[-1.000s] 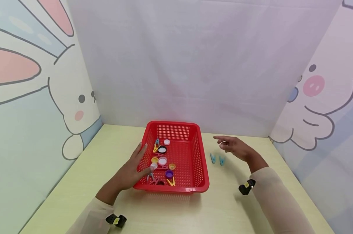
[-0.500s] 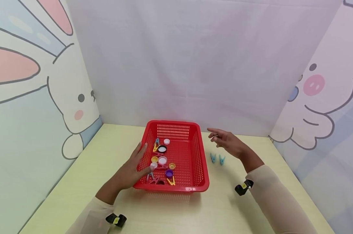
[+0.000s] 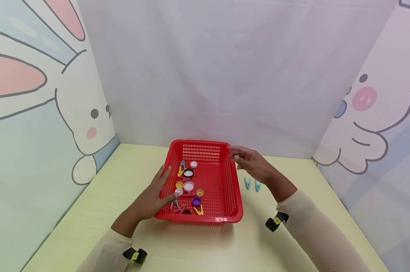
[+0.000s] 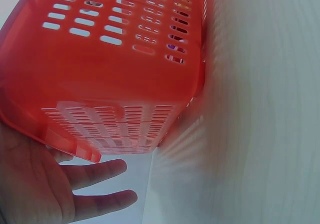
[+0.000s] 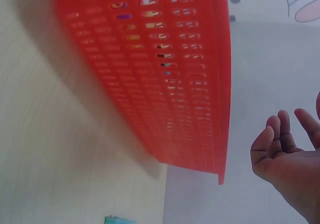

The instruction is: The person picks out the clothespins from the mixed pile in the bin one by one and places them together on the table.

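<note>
A red perforated basket point(image 3: 235, 196) sits mid-table and holds several bottle caps point(image 3: 188, 186) and clothes pegs point(image 3: 198, 211). My left hand point(image 3: 154, 196) rests flat with straight fingers against the basket's left wall point(image 4: 115, 78). My right hand point(image 3: 250, 162) hovers empty and relaxed above the basket's far right corner, its fingers point(image 5: 277, 139) loosely spread beside the rim point(image 5: 222, 83). Two blue pegs point(image 3: 252, 184) lie on the table just right of the basket.
The pale yellow table point(image 3: 123, 166) is enclosed by cartoon-printed panels on the left and right and a plain white back wall. A corner of a blue peg point(image 5: 120, 219) shows at the bottom of the right wrist view.
My right hand has drifted left from above the blue pegs to the basket's far right corner. The left hand and basket have stayed put.
</note>
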A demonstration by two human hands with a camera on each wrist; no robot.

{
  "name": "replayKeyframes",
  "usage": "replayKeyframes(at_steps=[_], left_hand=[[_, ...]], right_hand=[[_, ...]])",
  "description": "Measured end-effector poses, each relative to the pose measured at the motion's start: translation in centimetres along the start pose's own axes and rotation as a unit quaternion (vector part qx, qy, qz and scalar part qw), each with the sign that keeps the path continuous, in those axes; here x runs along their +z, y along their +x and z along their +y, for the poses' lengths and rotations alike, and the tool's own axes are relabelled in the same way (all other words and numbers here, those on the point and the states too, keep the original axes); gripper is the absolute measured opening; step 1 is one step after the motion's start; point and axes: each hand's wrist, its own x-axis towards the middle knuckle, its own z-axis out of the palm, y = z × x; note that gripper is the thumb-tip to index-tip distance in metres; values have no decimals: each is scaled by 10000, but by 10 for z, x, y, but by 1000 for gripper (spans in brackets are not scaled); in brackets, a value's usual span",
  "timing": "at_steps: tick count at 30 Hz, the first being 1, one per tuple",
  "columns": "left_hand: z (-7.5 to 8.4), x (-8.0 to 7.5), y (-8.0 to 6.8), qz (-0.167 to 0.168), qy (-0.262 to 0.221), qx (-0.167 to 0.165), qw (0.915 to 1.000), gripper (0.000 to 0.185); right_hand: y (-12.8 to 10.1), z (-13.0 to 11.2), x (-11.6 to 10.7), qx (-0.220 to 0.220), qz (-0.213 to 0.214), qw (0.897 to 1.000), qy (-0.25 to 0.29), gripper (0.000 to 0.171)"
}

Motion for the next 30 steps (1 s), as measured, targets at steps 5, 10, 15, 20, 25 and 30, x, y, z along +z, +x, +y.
replayKeyframes(at_steps=[5,10,15,20,25,30], left_hand=[[0,0,0,-14,3,-11,10000,117],[-1,0,1,-23,37,-7,10000,115],[-1,0,2,-57,46,-35,10000,115],[-2,0,2,-63,44,-31,10000,115],[-1,-1,2,-89,11,-39,10000,116],[-1,-2,2,-67,-15,6,10000,117]], right_hand=[[4,-7,12,131,67,9999,47,52],[9,-14,23,226,9,9997,-15,54],[14,-20,35,421,-101,9989,-159,55],[19,-27,51,707,-134,9970,-298,51],[24,-33,68,973,-187,9943,-398,46],[28,-35,89,1560,-91,9869,-399,40]])
